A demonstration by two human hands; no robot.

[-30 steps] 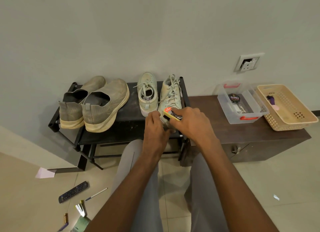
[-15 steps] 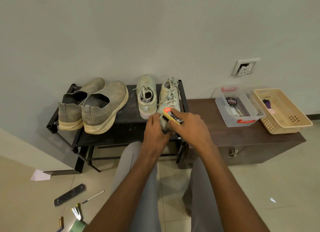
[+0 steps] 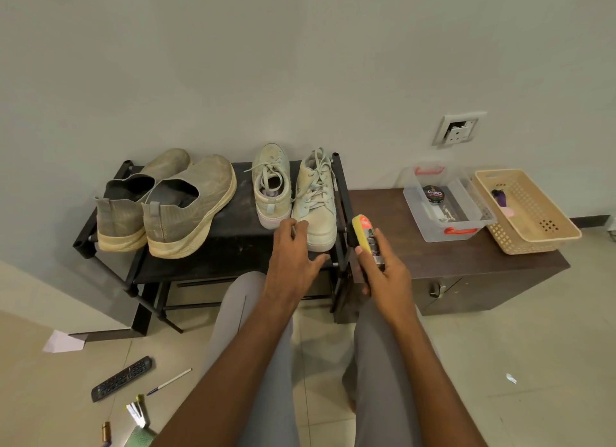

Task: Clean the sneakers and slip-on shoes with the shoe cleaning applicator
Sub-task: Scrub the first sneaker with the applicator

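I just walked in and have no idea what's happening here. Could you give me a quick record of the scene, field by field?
Activity: a person cleaning shoes
Right hand: grips the shoe cleaning applicator, held off the shoes
Left hand: fingers straight, touching the heel of the right sneaker
Other sneaker: beside it, laced
Slip-on shoes: pair at the rack's left end
Support: black shoe rack
Nearby: clear box with a polish tin; beige basket
Floor: remote, pen

I'm holding yellow applicator point(image 3: 366, 236) upright; pale sneakers point(image 3: 293, 193) & grey slip-ons point(image 3: 166, 201) sitting on rack, toes twd wall.
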